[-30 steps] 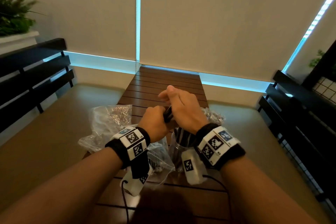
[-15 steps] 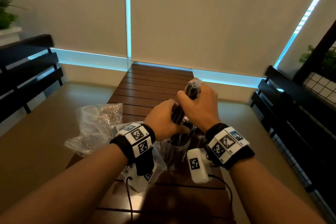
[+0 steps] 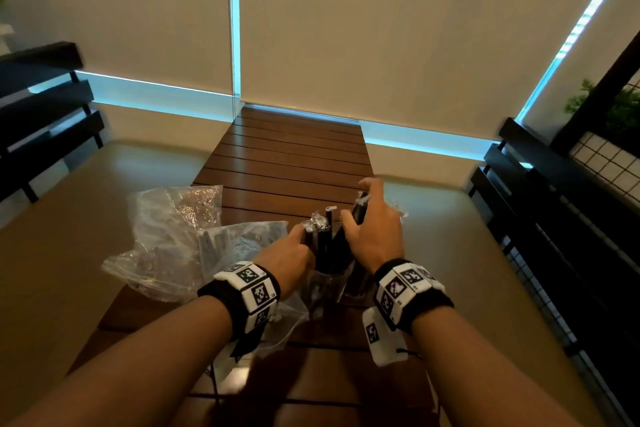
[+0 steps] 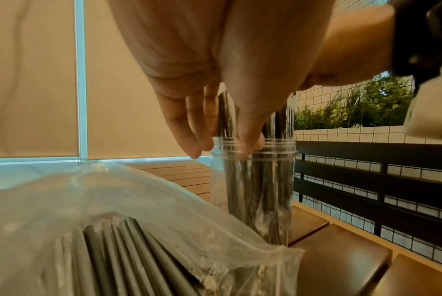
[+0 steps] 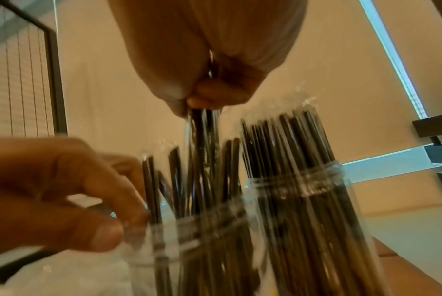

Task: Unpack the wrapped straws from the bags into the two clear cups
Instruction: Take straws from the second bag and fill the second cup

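Slatted wood table [image 3: 284,163] | right hand [image 3: 375,236] pinches wrapped straws [image 5: 204,128] standing in near clear cup [image 5: 189,236] | left hand [image 3: 287,255] fingers curled at that cup's rim | second cup [image 5: 316,200] full | bag [image 4: 113,210] beside.

Dim warm room, cool daylight leaking round the blinds [image 3: 381,28]; right wrist view motion-blurred, edges bowed

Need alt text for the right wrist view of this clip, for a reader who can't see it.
The right hand pinches a few wrapped black straws above the nearer clear cup, while the left hand grips that cup's rim. A second clear cup beside it is packed with straws.
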The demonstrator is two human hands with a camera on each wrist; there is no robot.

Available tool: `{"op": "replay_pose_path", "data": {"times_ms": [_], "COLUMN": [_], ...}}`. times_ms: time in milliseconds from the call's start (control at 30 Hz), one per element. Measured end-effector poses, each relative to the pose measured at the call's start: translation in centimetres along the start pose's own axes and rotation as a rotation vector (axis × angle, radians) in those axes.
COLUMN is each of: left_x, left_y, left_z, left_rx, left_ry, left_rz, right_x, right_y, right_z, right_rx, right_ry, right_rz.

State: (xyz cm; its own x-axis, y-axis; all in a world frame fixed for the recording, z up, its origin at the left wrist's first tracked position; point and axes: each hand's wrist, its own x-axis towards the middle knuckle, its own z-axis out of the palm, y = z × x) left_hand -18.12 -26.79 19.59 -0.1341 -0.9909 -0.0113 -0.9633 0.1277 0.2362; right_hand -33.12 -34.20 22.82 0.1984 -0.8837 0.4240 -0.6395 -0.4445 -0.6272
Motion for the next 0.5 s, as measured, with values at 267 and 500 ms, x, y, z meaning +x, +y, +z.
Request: {"op": "replay_pose_path", "data": {"times_ms": [267,500], "left_x": [0.3,1.2], "left_y": [-0.5,-1.5], "left_z": [0.7,1.9], "left_rx": [-0.046,-0.018], "left_ry": [-0.012,-0.007], "left_rz": [-0.017,-0.003], "right_x": [-2.3,-2.5], "right_y": [2.1,1.9], "right_z": [2.2,2.3], "right_rx": [-0.594,-0.576], "right_ry": [-0.083,0.019], "right_rz": [-0.246,-0.339]}}
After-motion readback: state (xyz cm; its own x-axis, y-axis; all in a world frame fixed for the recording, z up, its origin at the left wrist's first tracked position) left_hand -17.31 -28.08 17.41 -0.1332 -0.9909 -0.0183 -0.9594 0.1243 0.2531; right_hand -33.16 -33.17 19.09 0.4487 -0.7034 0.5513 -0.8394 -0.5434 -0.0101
